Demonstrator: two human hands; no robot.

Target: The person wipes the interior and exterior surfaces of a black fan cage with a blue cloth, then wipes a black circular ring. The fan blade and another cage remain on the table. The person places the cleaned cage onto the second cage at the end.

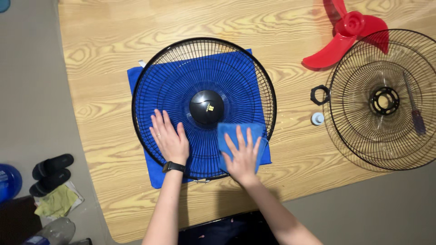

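Pale wood-grain counter (113,81) is covered by a large blue cloth (136,75) under a round black wire fan grille (172,77). Left hand (170,138) is laid flat there, fingers released; right hand (243,156) is pressed, fingers spread, onto a small folded blue cloth (227,131) bearing no label.

Bright even overhead light, soft shadows, sharp.

Wooden table (113,68) on grey floor (32,90)

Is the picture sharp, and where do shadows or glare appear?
Head view: sharp overall, no motion blur on the left hand or right hand; soft shadows fall under both forearms onto the table; a faint sheen lies on the black hub; the second fan grille is cut at the right edge.
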